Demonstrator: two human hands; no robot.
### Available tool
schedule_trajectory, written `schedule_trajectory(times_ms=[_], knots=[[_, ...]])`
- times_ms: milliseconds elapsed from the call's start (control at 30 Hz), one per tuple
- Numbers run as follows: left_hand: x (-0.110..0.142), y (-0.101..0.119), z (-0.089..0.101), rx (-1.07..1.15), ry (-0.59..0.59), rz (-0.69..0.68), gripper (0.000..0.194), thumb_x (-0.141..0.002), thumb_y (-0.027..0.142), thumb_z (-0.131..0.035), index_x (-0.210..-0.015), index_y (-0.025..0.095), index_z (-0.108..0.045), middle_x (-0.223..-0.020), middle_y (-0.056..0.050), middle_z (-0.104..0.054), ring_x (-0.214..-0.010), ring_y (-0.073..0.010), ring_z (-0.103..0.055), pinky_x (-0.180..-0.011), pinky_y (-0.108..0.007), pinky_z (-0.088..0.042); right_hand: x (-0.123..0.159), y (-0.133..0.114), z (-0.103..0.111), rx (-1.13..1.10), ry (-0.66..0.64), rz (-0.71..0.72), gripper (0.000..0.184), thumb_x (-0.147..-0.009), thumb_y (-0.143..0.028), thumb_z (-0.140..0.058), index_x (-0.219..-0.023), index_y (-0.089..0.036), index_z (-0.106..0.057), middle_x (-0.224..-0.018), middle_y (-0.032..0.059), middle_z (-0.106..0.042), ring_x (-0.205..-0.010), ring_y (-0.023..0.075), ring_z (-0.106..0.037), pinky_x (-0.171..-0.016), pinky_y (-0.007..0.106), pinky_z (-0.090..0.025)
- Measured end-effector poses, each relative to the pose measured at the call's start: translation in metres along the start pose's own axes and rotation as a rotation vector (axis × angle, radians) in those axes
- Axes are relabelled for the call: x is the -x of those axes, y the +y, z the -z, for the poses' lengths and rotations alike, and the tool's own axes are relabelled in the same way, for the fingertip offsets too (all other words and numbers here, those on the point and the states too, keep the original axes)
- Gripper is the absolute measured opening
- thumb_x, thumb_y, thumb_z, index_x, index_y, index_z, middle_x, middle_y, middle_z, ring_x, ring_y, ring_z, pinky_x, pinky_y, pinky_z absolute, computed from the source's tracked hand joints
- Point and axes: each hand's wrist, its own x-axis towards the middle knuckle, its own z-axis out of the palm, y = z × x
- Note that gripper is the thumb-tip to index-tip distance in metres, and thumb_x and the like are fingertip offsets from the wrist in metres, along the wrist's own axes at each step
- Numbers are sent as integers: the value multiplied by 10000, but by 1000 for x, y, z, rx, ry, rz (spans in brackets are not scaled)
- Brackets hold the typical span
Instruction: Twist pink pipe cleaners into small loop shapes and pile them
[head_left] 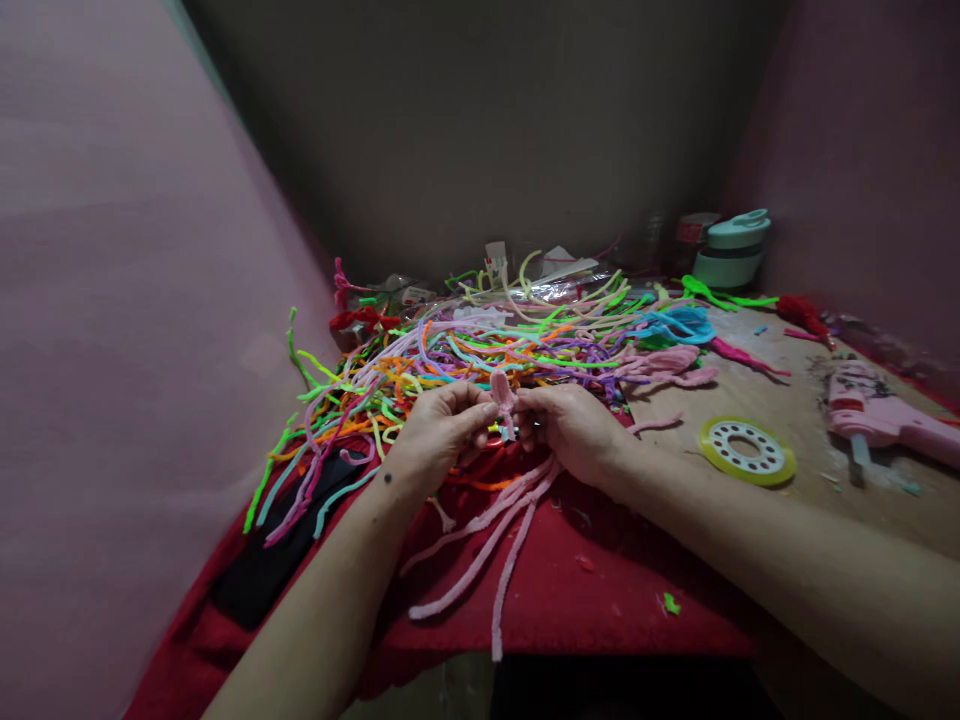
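Pinching a pink loop [500,386] mid-frame with left fingers [482,413] and right fingers [535,399], I judge it light, soft (easily bent), best held by its base.

- At centre frame, we find a looped piece [500,392] between the left grip [439,425] and the right grip [566,425].
- Behind them, we see a heap of pipe cleaners [465,350] on the desk [750,395].
- At lower centre, we see strands [501,605] trailing across a cloth [637,590], before the heap.
- At right, we find a tape roll [750,478] left of a glue gun [889,415].
- Behind these, upper right, we spot a lidded container [727,265].
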Motion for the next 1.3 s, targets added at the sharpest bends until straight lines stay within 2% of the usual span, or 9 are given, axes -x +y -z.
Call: schedule_trajectory(times_ms=[167, 267, 400, 567, 700, 833, 1167, 1300], knots=[[0, 2, -2, 9, 6, 4, 183, -707, 299, -636, -725, 155, -525, -471, 62, -480, -348, -42, -367, -360, -164, -278, 3, 1, -1, 22, -52, 1, 167, -657, -240, -579, -541, -120, -585, -530, 13, -544, -478, 99, -478, -488, 246, -349], [0, 1, -3, -15, -3, -14, 169, -709, 293, -629, -725, 142, -555, -503, 49, -508, -368, -41, -389, -368, -163, -293, 3, 2, -2, 15, -47, -19, 166, -608, -266, -674, -580, -125, -589, -547, 5, -562, -492, 93, -495, -515, 240, -370], [-2, -1, -3, -20, -22, -34, 153, -710, 278, -626, -756, 138, -584, -538, 35, -544, -380, -43, -402, -364, -162, -298, 2, 2, -4, 18, -11, -90, 253, -547, -306, -747, -594, -132, -569, -542, -1, -563, -478, 93, -502, -508, 239, -387], [-2, -2, -1, 64, -91, -6, 156, -691, 265, -644, -749, 131, -589, -507, 39, -521, -367, -46, -389, -351, -165, -308, 6, -1, -7, 78, -7, -94, 224, -598, -276, -693, -523, -135, -535, -501, -5, -546, -431, 74, -471, -468, 216, -378], [-1, -1, 1, 140, -181, 24, 163, -679, 254, -647, -746, 112, -607, -592, -9, -587, -396, -68, -452, -377, -199, -387, 8, -4, -10, 125, -23, -96, 173, -611, -200, -626, -492, -145, -514, -460, -10, -532, -410, 81, -486, -444, 208, -371], [-1, 1, 4, 180, -250, 51, 146, -680, 236, -638, -733, 102, -611, -631, -42, -616, -417, -82, -493, -387, -205, -404, 9, -4, -11, 98, -38, -113, 185, -622, -208, -618, -487, -153, -504, -460, -9, -530, -403, 88, -487, -448, 224, -392], [-2, 0, 10, 194, -283, 77, 173, -649, 247, -668, -724, 109, -594, -580, -11, -551, -464, -110, -530, -389, -210, -403, 10, -6, -11, 116, -66, -126, 158, -616, -168, -604, -492, -146, -509, -457, -16, -525, -399, 77, -472, -447, 217, -405], [-2, 0, 9, 183, -270, 67, 180, -655, 251, -664, -750, 112, -599, -591, -1, -547, -443, -90, -491, -402, -220, -417, 8, -6, -8, 136, -63, -111, 160, -631, -175, -605, -499, -144, -521, -463, -17, -520, -399, 77, -461, -448, 222, -390]])
